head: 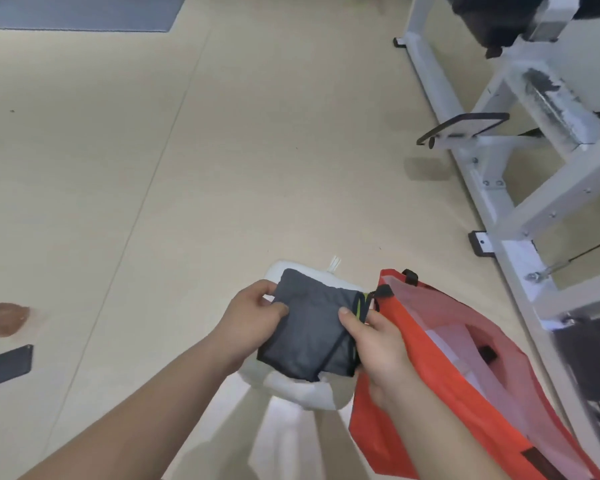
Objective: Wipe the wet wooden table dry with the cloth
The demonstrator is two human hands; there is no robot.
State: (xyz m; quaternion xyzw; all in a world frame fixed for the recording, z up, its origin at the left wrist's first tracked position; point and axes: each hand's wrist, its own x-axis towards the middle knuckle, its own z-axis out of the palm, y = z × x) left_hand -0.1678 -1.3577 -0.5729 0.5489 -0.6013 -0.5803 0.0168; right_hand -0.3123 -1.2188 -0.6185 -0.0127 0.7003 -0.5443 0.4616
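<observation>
Left hand (253, 315) pinching folded grey cloth (309, 336) at its left edge, right hand (378, 351) gripping its right edge, orange mesh bag (413, 362) beside, no readable writing

Dark grey cloth (309, 336), apparently folded, held mid-air

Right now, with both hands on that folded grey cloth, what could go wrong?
The open orange mesh bag hangs loosely by the right hand; it may slip or spill its contents. The grey cloth is pinched only at its edges by the left hand, so it could drop onto the floor.
</observation>
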